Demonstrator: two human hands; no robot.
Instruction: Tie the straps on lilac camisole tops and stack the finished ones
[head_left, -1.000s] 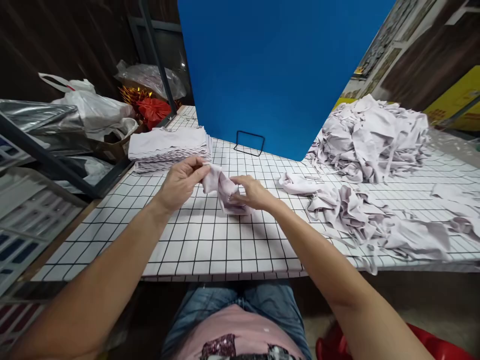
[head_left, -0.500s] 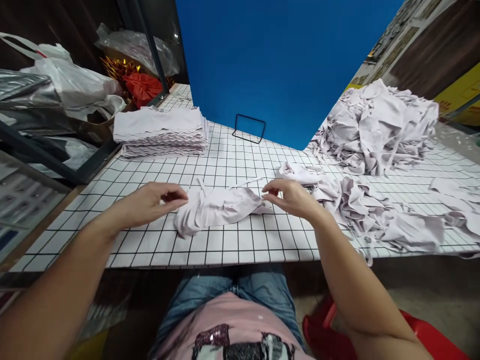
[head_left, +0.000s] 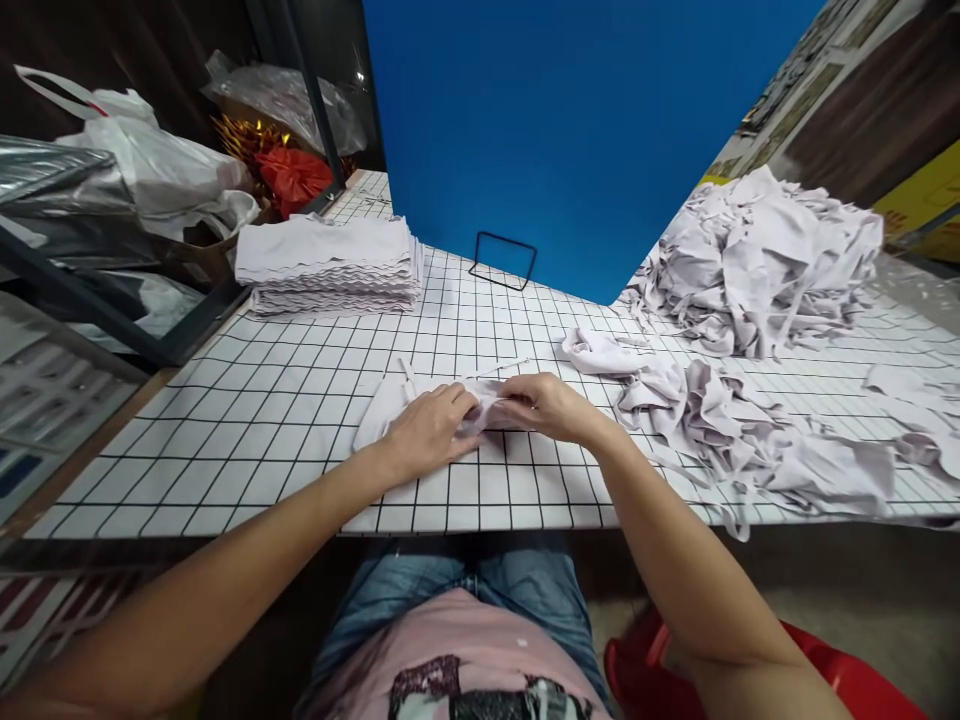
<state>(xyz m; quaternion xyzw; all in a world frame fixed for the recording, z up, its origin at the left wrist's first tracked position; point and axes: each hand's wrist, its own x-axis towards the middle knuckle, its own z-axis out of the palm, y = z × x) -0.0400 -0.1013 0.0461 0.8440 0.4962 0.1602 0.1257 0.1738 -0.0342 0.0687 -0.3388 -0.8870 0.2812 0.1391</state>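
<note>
A pale lilac fabric piece [head_left: 379,408] with thin straps lies bunched near the front of the table. My left hand [head_left: 433,428] rests over its middle, fingers curled onto the cloth. At the garment's right end, my right hand [head_left: 546,405] pinches the fabric between thumb and fingers, close to my left fingertips. Part of the cloth is hidden beneath both hands. One thin strap [head_left: 499,367] sticks out behind them.
Neatly stacked pale fabric pieces [head_left: 330,262] stand at the back left. To the right lie loose crumpled pieces [head_left: 720,420] and a large heap [head_left: 765,260]. A blue board [head_left: 570,140] and a black wire frame [head_left: 504,262] are behind. The table [head_left: 285,440] has a grid cover.
My left hand has moved right from the fabric's left end to its middle and now presses on the cloth. My right hand has shifted slightly left, bringing the hands together.
</note>
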